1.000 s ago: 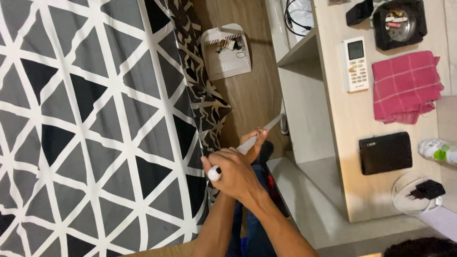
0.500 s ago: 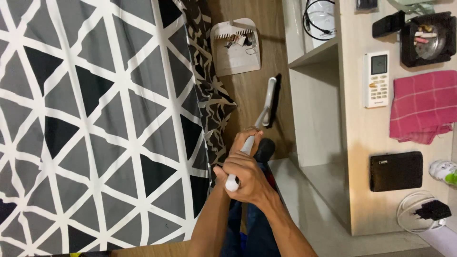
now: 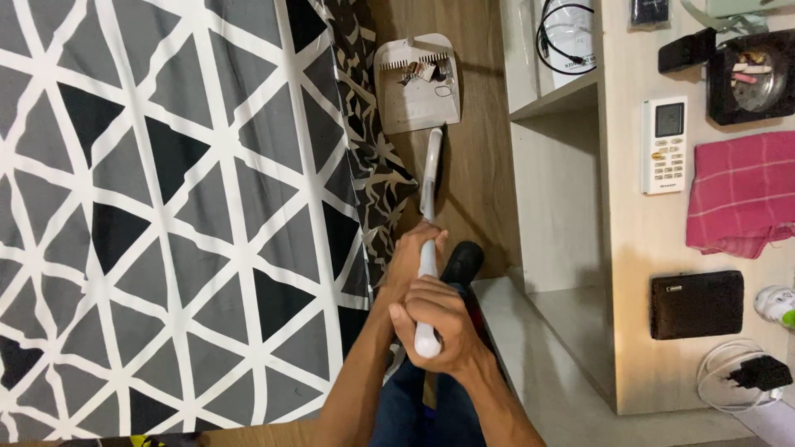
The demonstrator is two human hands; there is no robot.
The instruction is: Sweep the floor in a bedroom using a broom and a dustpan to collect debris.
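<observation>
Both hands grip the white broom handle (image 3: 428, 248): right hand (image 3: 435, 323) wrapped round its top end, left hand (image 3: 411, 258) closed just below. It slants over the wooden floor (image 3: 476, 165) towards the white dustpan (image 3: 416, 83), seemingly holding debris, beside the triangle-patterned bedspread (image 3: 166, 207).

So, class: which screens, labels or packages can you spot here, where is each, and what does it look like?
Remote control: on the wooden desktop beside the pink cloth; white, oblong, small grey screen above its buttons.
Black wallet: on the desktop below the cloth; rectangular, with a small pale label.
</observation>
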